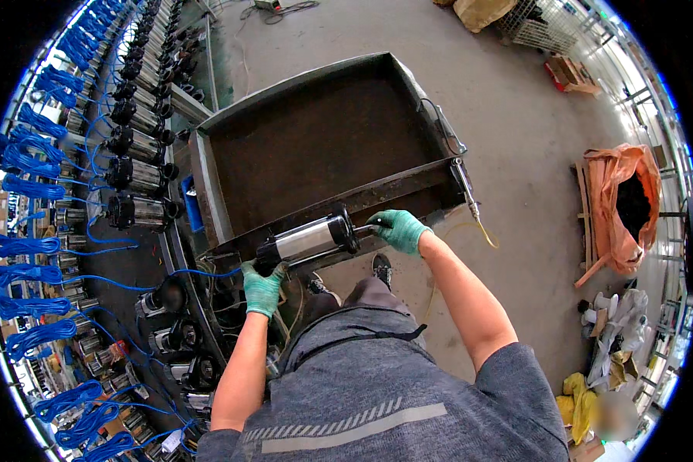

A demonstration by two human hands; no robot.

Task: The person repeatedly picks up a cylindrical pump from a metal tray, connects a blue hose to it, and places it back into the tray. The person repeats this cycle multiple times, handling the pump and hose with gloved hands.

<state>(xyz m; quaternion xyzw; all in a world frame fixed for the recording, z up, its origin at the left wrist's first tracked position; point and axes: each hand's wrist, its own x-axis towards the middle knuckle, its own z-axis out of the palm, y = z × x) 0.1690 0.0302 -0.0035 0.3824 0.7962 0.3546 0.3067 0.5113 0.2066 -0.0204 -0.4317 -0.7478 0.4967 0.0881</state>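
Observation:
A submersible pump (304, 239) with a shiny steel cylinder and black ends lies on its side on the near rim of a dark metal tank (308, 146). My left hand (262, 289), in a green glove, grips its black left end, where a blue cable (208, 272) runs off to the left. My right hand (400, 232), also gloved in green, is closed round a short black curved piece (368, 227) at the pump's right end. The fingers partly hide that piece, and I cannot tell whether it is fixed to the pump.
Rows of similar pumps (137, 175) and coiled blue cables (32, 246) line the left side. An air gun (470, 196) with a yellow hose hangs at the tank's right corner. An orange sack (620, 204) on a pallet and a yellow cloth (581, 404) lie to the right.

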